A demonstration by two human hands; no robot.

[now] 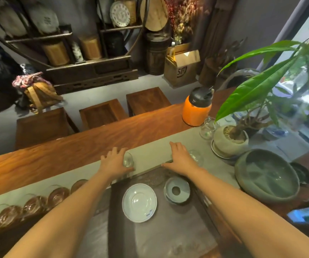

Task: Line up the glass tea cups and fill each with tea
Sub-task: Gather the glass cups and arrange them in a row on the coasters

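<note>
My left hand (112, 162) reaches over the grey table runner (153, 153), and an empty glass tea cup (128, 161) stands between its thumb and index finger. My right hand (180, 159) lies palm down on the runner with straight fingers. A second empty glass cup (196, 157) stands close beside its little-finger side. Several glass cups holding brown tea (57, 195) stand in a row along the runner at the lower left, partly behind my left forearm.
On the dark tea tray (150, 233) in front of me sit a white saucer (139, 202) and a lidded ceramic vessel (177, 190). To the right are a large green bowl (267, 175), a potted plant (231, 140), a glass pitcher (206, 129) and an orange flask (196, 108).
</note>
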